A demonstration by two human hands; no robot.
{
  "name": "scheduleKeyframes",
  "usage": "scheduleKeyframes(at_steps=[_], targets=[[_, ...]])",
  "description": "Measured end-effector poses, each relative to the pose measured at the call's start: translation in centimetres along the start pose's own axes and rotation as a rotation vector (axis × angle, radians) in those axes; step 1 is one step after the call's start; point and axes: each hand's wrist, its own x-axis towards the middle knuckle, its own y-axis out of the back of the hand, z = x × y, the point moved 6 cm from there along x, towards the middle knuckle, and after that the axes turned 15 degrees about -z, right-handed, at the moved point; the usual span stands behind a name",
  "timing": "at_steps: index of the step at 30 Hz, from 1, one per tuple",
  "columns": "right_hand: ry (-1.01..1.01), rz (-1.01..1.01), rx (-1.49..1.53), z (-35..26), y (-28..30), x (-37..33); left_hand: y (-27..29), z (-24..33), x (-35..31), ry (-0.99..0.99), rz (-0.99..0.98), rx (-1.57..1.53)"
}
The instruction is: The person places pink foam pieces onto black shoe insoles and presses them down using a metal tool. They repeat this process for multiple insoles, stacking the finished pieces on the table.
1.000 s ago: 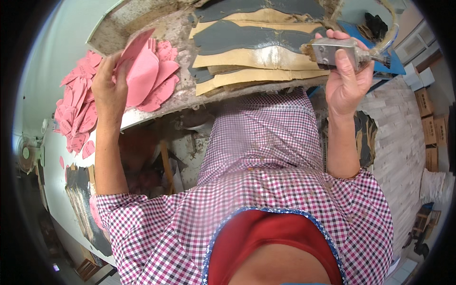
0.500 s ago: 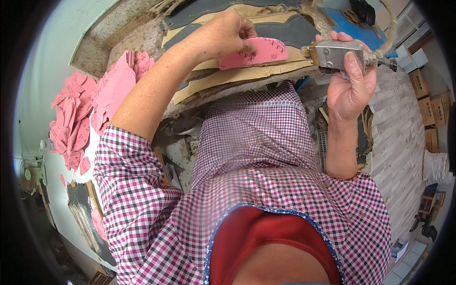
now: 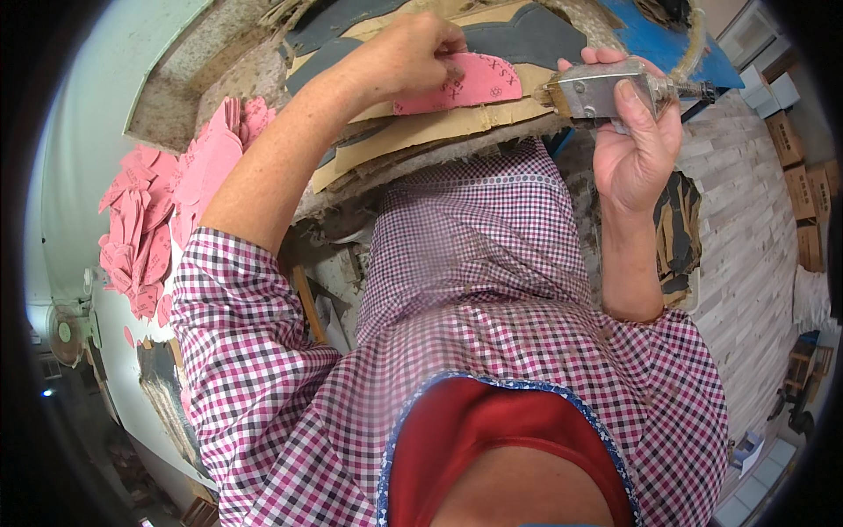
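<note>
Between the thumb and fingers of my left hand point(image 3: 413, 57) is the upper left part of a pink half-oval sheet piece point(image 3: 481, 86) with dark print. It lies over layered tan card point(image 3: 386, 154) and dark grey cut pieces point(image 3: 527, 37) on the work surface. My right hand point(image 3: 639, 145) is wrapped round a boxy metal brush tool point(image 3: 606, 90), with a threaded fitting at its right end. Its glue-stained bristles point(image 3: 548, 95) point left, close to the right end of the pink piece. Whether they touch it I cannot tell.
Piles of pink pieces point(image 3: 139, 224) lie on a white surface to the left. A stained raised rim point(image 3: 171, 66) bounds the bench at far left. A yellowish hose point(image 3: 694, 48) runs near a blue surface point(image 3: 639, 25). Cardboard boxes point(image 3: 797, 193) stand at the far right.
Both hands, with the pink piece and the brush tool, sit slightly farther up and left in the picture. The gap between the bristles and the pink piece looks a little smaller.
</note>
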Motion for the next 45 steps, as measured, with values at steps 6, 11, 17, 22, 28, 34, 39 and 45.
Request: scheduleKeyframes(at_steps=[6, 11, 17, 22, 28, 34, 39, 45], targets=[[-0.02, -0.018, -0.025, 0.0, 0.2, -0.2, -0.4, -2.7, 0.9, 0.005, -0.019, -0.137], [-0.05, 0.017, -0.044, 0.3, 0.6, -0.4, -0.9, -2.7, 0.6, -0.018, -0.008, -0.161], [-0.077, 0.037, -0.018, 0.6, 0.8, -0.5, -1.2, -1.9, 0.6, 0.008, -0.068, -0.131], [-0.079, 0.067, -0.002, 0.7, 0.8, -0.5, -1.3, -2.6, 0.9, -0.014, 0.012, -0.053], [-0.054, 0.069, -0.057, 0.0, 1.3, -0.4, -1.2, -0.8, -0.8, 0.048, 0.316, 0.369], [0.094, 0.03, -0.295, -1.2, 1.8, 1.1, -2.7, -2.2, -3.0, 0.1, 0.61, 0.42], [0.093, -0.047, -0.53, -1.4, 0.4, 1.5, -1.0, -3.2, -7.4, -0.052, 0.912, 0.358], [0.045, -0.153, -0.408, 2.5, -2.1, 0.8, 0.0, -10.6, -11.1, 0.274, 0.655, -0.242]])
